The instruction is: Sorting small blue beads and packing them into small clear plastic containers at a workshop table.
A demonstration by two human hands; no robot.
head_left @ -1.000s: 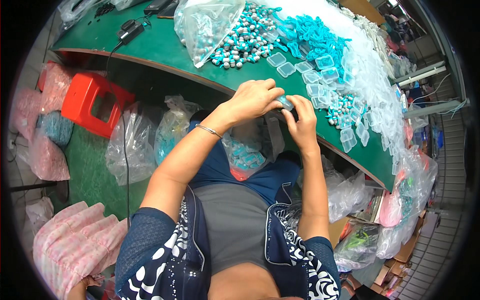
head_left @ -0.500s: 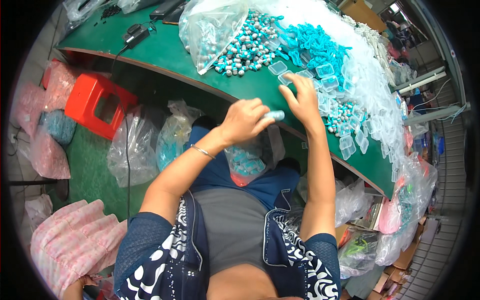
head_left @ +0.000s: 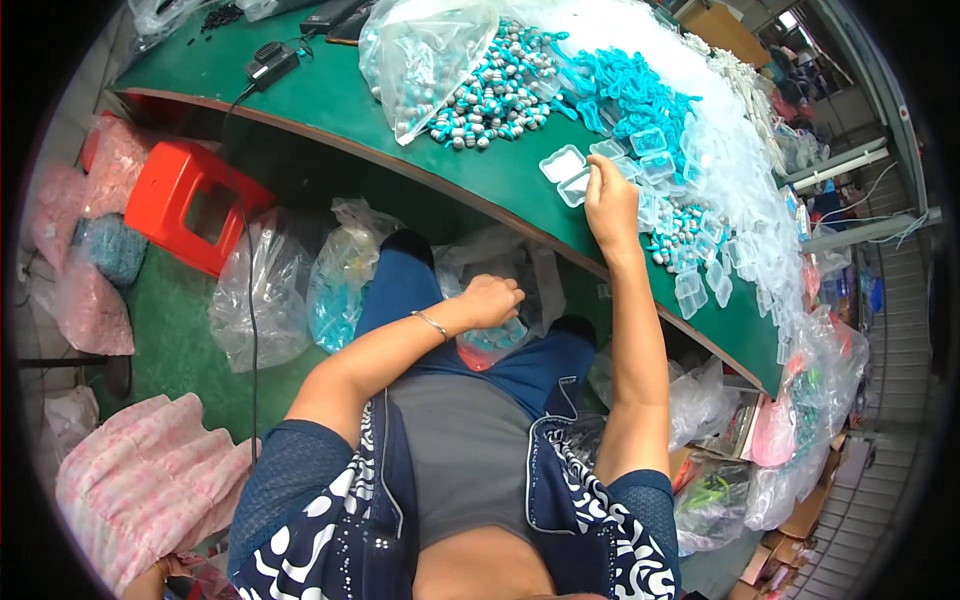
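My right hand [head_left: 612, 205] is at the table's near edge, thumb and fingers pinched on a small clear plastic box [head_left: 563, 163]. The box's hinged lid lies open, and nothing shows inside. My left hand [head_left: 490, 301] is low over my lap with its fingers curled; whatever they may hold is hidden. Just under it is a clear bag [head_left: 545, 285] of small boxes with blue contents [head_left: 497, 335]. Beyond my right hand lie a pile of teal cords [head_left: 630, 90] and several more clear boxes [head_left: 650, 140]. Grey-and-teal plugs [head_left: 490, 100] are heaped to the left.
A clear bag [head_left: 425, 60] of plugs stands on the green table [head_left: 330, 110]. A black device [head_left: 270, 65] has a cable hanging past the edge. A red stool [head_left: 190, 205] and stuffed plastic bags [head_left: 262, 300] are on the floor at left.
My left hand has moved down from the table edge to the bag in my lap; the small blue-filled box it held is out of sight. My right hand has closed on an open clear box.
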